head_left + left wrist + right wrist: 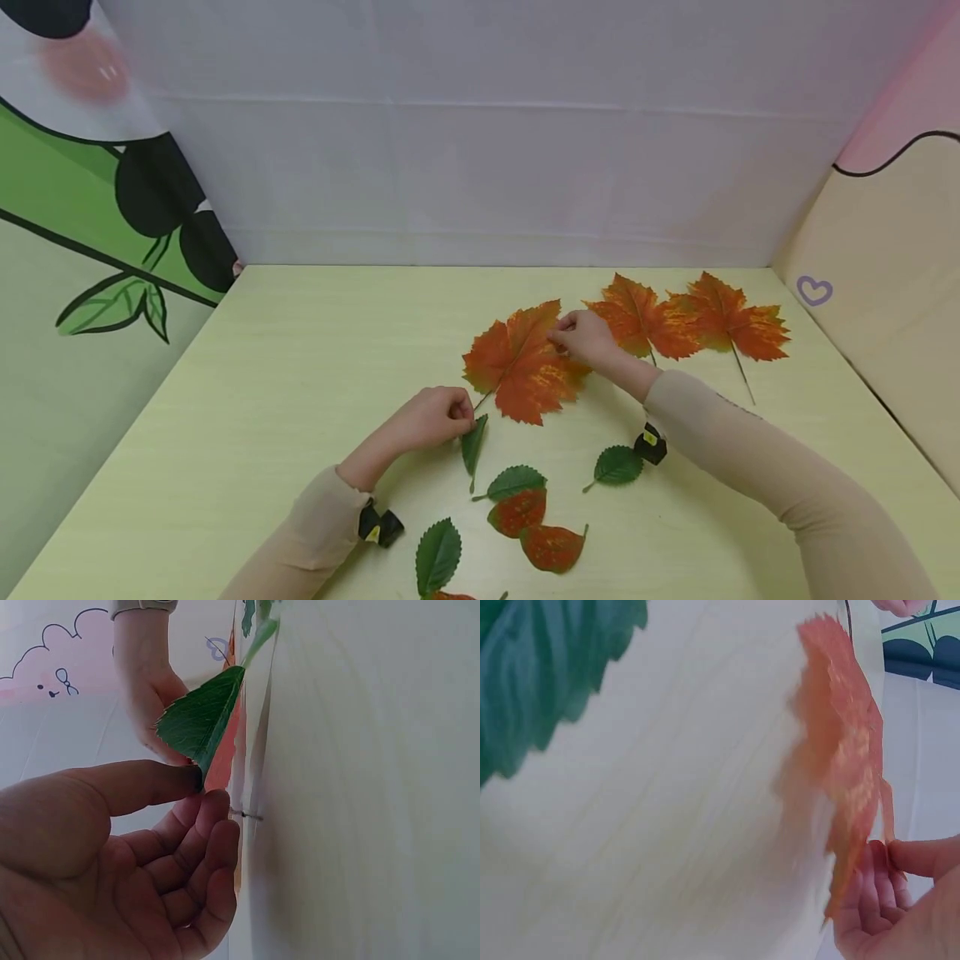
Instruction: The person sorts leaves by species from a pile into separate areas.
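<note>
My left hand (pixel 437 417) pinches the tip of a small green leaf (pixel 472 450) between thumb and fingers. In the left wrist view that green leaf (pixel 202 716) stands tilted up from the table, its stalk pointing away from the fingertips. Farther back, my right hand (pixel 588 340) pinches the edge of a large orange maple leaf (pixel 521 358). Seen from the right wrist, the maple leaf (pixel 851 742) stands close over the table, with my thumb and fingers (pixel 919 859) at its edge. Its stem reaches toward my left hand in the head view.
Two more orange maple leaves (pixel 637 312) (pixel 731 317) lie at the back right. Nearer me are a green leaf (pixel 618 465) on the right, another green leaf (pixel 517 481) touching red leaves (pixel 553 548), and a green leaf (pixel 438 554) at the front.
</note>
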`<move>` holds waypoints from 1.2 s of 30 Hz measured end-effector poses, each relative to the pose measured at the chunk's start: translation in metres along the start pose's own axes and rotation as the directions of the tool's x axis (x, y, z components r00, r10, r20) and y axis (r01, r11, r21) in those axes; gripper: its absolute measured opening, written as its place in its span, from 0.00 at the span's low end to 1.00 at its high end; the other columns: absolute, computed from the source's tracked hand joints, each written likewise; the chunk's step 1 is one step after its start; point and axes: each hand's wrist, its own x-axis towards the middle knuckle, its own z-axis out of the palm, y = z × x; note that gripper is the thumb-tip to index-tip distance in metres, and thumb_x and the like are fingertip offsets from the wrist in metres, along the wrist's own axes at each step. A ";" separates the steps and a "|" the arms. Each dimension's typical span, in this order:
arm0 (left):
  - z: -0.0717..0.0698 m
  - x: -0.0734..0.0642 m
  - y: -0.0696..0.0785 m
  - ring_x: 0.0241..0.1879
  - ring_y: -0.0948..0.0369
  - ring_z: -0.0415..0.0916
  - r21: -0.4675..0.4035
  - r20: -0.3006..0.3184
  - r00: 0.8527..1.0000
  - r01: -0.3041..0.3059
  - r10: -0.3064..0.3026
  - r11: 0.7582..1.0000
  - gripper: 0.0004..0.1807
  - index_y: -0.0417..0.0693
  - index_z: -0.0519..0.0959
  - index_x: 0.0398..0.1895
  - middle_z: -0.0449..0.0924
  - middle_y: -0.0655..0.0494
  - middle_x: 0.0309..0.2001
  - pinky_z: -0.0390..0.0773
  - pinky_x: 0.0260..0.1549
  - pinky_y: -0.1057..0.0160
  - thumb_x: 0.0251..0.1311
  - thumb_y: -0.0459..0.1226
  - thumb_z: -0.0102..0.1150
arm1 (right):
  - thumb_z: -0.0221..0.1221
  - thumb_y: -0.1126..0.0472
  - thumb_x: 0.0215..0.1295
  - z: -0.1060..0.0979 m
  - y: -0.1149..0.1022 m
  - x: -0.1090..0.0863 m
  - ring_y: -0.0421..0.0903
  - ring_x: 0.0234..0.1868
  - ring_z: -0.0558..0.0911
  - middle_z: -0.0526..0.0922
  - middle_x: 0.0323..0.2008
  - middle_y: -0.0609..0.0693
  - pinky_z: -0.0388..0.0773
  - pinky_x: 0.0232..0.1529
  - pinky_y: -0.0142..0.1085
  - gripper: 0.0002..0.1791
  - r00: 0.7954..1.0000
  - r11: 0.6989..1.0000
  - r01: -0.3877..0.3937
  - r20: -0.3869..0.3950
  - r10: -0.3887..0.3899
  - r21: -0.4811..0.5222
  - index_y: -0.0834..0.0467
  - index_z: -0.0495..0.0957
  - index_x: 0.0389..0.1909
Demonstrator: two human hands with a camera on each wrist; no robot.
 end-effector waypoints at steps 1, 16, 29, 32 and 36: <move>0.000 0.000 0.000 0.18 0.65 0.66 0.002 0.000 1.000 -0.001 0.001 1.000 0.02 0.46 0.75 0.25 0.74 0.60 0.20 0.68 0.19 0.68 0.54 0.33 0.56 | 0.55 0.60 0.63 -0.001 0.000 0.001 0.50 0.35 0.81 0.80 0.38 0.60 0.77 0.34 0.34 0.13 1.000 1.000 0.000 -0.015 0.000 0.023 0.66 0.73 0.42; 0.000 -0.001 -0.001 0.17 0.65 0.66 0.003 -0.004 1.000 -0.014 0.014 1.000 0.03 0.46 0.75 0.27 0.74 0.59 0.21 0.68 0.19 0.68 0.56 0.34 0.57 | 0.49 0.63 0.67 -0.038 0.006 0.036 0.51 0.38 0.78 0.77 0.42 0.61 0.77 0.36 0.34 0.13 0.989 0.993 0.022 -0.149 -0.005 0.112 0.65 0.71 0.48; 0.001 0.001 -0.002 0.19 0.64 0.66 0.014 -0.013 1.000 -0.010 0.010 1.000 0.03 0.47 0.75 0.27 0.74 0.60 0.21 0.67 0.20 0.68 0.56 0.36 0.58 | 0.51 0.61 0.66 -0.063 0.017 0.065 0.54 0.42 0.77 0.77 0.44 0.62 0.75 0.42 0.40 0.14 0.983 0.994 0.110 -0.148 -0.109 -0.002 0.64 0.74 0.47; 0.001 0.001 -0.003 0.19 0.64 0.66 0.013 -0.011 1.000 -0.013 0.013 1.000 0.03 0.47 0.76 0.27 0.74 0.60 0.21 0.67 0.21 0.68 0.57 0.36 0.58 | 0.52 0.61 0.66 -0.066 0.019 0.071 0.54 0.43 0.77 0.77 0.44 0.61 0.75 0.41 0.41 0.13 0.986 0.993 0.120 -0.120 -0.120 -0.010 0.64 0.75 0.47; 0.002 0.001 -0.004 0.19 0.65 0.66 0.013 -0.011 1.000 -0.008 0.008 1.000 0.03 0.47 0.76 0.27 0.73 0.60 0.21 0.67 0.21 0.68 0.57 0.36 0.57 | 0.52 0.60 0.65 -0.064 0.019 0.077 0.54 0.43 0.76 0.77 0.45 0.60 0.76 0.39 0.40 0.13 0.988 0.991 0.135 -0.072 -0.135 -0.002 0.63 0.75 0.47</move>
